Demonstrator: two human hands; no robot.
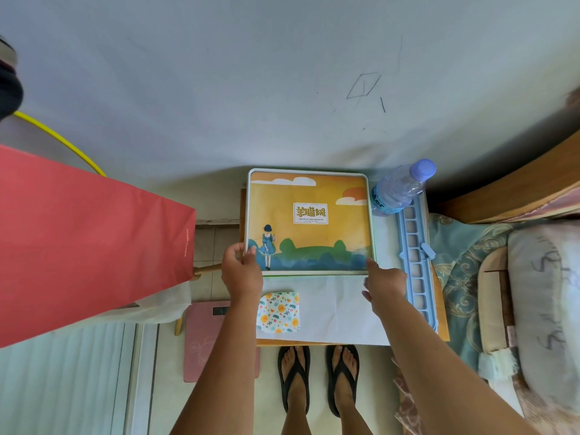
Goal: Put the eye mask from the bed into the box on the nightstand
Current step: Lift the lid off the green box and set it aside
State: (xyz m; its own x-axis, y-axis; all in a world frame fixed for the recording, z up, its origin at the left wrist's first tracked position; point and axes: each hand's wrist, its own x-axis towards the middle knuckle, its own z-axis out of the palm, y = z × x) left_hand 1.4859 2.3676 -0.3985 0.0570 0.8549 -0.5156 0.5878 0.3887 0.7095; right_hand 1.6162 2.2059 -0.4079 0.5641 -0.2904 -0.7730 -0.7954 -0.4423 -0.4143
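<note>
A flat box (309, 196) with a yellow illustrated lid lies on the nightstand (339, 312), against the wall. My left hand (240, 270) grips the lid's near left corner, thumb on top. My right hand (384, 282) touches the near right corner with fingers spread. The floral eye mask (278, 312) lies on the white cloth of the nightstand, just in front of the box and beside my left wrist. The lid covers the box's inside.
A water bottle (400, 188) lies at the box's right, above a blue plastic rack (416, 262). A red paper bag (88, 243) stands at the left. The bed with a pillow (546, 302) is on the right. A pink scale (204, 340) sits on the floor.
</note>
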